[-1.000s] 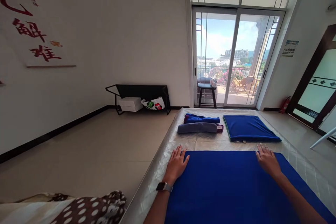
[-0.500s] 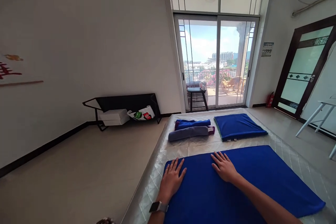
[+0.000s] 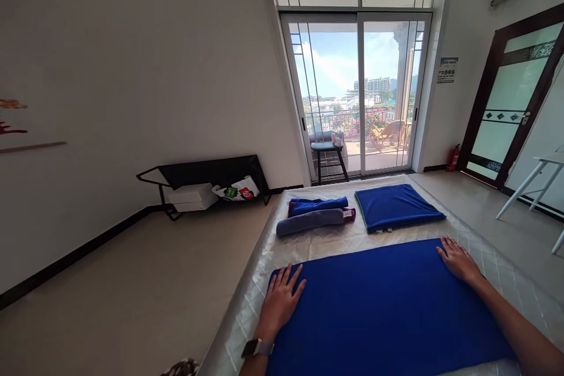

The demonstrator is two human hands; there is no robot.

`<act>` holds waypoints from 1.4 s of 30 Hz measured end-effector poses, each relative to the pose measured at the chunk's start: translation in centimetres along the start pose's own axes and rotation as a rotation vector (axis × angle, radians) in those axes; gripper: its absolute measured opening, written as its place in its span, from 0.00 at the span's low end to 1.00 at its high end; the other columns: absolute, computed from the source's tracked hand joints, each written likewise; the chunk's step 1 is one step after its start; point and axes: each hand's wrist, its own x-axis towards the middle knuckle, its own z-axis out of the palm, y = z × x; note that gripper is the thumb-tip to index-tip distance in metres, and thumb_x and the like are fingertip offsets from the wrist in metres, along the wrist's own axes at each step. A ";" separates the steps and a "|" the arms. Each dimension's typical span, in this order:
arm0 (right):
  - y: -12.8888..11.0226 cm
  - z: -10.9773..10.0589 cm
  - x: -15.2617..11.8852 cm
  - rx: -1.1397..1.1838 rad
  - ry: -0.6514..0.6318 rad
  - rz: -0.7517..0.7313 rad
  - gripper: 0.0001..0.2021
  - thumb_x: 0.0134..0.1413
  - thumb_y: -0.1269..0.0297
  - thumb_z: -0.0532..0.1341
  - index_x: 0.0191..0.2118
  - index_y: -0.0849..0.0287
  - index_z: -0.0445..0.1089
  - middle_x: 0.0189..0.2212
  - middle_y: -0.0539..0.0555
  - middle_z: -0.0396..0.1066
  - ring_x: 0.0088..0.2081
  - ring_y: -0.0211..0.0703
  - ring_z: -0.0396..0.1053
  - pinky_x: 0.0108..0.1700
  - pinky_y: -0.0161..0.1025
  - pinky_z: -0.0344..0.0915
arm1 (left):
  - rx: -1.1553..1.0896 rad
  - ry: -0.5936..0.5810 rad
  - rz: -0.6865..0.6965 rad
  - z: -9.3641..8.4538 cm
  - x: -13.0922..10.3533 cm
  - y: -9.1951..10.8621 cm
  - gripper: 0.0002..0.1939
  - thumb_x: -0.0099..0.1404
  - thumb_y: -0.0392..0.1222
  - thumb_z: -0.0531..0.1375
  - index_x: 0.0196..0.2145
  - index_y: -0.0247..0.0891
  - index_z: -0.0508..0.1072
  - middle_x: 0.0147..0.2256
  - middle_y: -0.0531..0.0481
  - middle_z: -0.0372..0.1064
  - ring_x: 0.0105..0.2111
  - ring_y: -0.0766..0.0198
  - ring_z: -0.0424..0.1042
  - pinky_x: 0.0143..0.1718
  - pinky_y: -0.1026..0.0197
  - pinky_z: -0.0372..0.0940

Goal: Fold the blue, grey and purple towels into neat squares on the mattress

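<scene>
A blue cloth (image 3: 374,299) lies spread flat on a mattress (image 3: 247,311) with a shiny quilted cover. My left hand (image 3: 281,298) rests on its far left corner with the fingers spread, and a watch (image 3: 257,348) is on that wrist. At the far right corner, my right hand (image 3: 458,258) lies palm down, fingers stretched out over the cloth's edge. Neither hand grips anything. Beyond the cloth are a folded blue cloth (image 3: 399,207), a rolled grey-blue cloth (image 3: 311,222) and a blue cloth roll (image 3: 319,205) behind it.
A black rack (image 3: 211,173) with white boxes (image 3: 191,197) and a printed bag (image 3: 238,190) stands against the left wall. Past the mattress are a sliding glass door (image 3: 361,94) and a dark stool (image 3: 328,155). On the right are a fire extinguisher (image 3: 453,158) and a white stool (image 3: 535,176).
My right hand has slid right across the blue cloth, from near its middle to the far right corner. My left hand stays at the left corner. The view has shifted slightly.
</scene>
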 end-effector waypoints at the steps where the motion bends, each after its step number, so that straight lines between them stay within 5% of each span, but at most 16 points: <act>1: -0.1 0.0 0.0 -0.011 -0.008 0.002 0.33 0.64 0.53 0.40 0.70 0.63 0.53 0.70 0.60 0.49 0.71 0.50 0.43 0.69 0.53 0.45 | -0.002 -0.006 -0.005 -0.1 0.0 0.1 0.28 0.74 0.56 0.45 0.67 0.47 0.57 0.68 0.46 0.53 0.68 0.49 0.51 0.67 0.39 0.48; 7: -3.3 -2.1 -0.9 -0.065 -0.013 0.055 0.33 0.64 0.59 0.38 0.68 0.70 0.55 0.69 0.65 0.51 0.70 0.54 0.46 0.68 0.58 0.45 | -0.021 -0.023 -0.008 -0.6 -0.1 0.4 0.29 0.74 0.57 0.45 0.68 0.48 0.56 0.68 0.46 0.52 0.68 0.49 0.50 0.67 0.40 0.47; 11: -12.2 -2.8 -3.6 -0.033 0.080 -0.154 0.30 0.65 0.61 0.40 0.68 0.63 0.57 0.69 0.59 0.53 0.70 0.51 0.45 0.69 0.56 0.41 | -0.024 0.003 -0.009 -0.3 0.0 0.6 0.29 0.74 0.57 0.44 0.67 0.49 0.57 0.68 0.47 0.53 0.68 0.49 0.51 0.67 0.40 0.48; 15: -23.2 -1.7 -7.1 0.139 -0.079 -0.483 0.30 0.68 0.49 0.40 0.70 0.53 0.54 0.69 0.53 0.52 0.70 0.49 0.46 0.69 0.52 0.44 | -0.009 0.031 -0.003 -0.4 -0.1 0.8 0.29 0.73 0.57 0.44 0.67 0.47 0.58 0.68 0.46 0.54 0.67 0.48 0.52 0.66 0.40 0.48; 19: -29.3 -0.4 -8.9 0.181 -0.184 -0.573 0.30 0.68 0.48 0.42 0.70 0.54 0.53 0.71 0.52 0.47 0.71 0.49 0.41 0.70 0.51 0.39 | -0.003 0.024 -0.002 -0.9 -0.3 1.2 0.29 0.73 0.58 0.45 0.67 0.47 0.59 0.67 0.45 0.54 0.67 0.48 0.52 0.66 0.40 0.49; 42: -30.4 0.9 -9.4 0.271 -0.188 -0.528 0.29 0.69 0.49 0.44 0.71 0.49 0.47 0.71 0.49 0.43 0.72 0.48 0.38 0.71 0.54 0.34 | 0.052 0.120 0.050 0.3 -1.5 0.4 0.27 0.73 0.51 0.47 0.66 0.45 0.59 0.67 0.44 0.56 0.66 0.49 0.55 0.66 0.39 0.50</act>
